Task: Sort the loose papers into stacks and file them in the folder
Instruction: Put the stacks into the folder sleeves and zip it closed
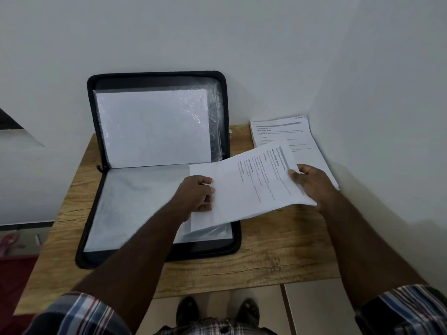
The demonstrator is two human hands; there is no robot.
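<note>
Wooden table [263, 252]: paper stack [290, 136] beside open folder [157, 258].

Table [266, 250]: wood-grain top, light brown with darker streaks and knots, pushed into a corner between two plain white walls [217, 32]. Near edge of the table runs across my view just above my feet.

Floor [314, 308]: pale tiles with a dark grout line running toward me. My two dark shoes [187, 310] stand on it, toes pointing at the table.

Left side: a red mat [14, 281] on the floor; something pink [9, 240] beyond it, too blurred to identify. Dark triangular patch [8, 120] on the left wall.
</note>
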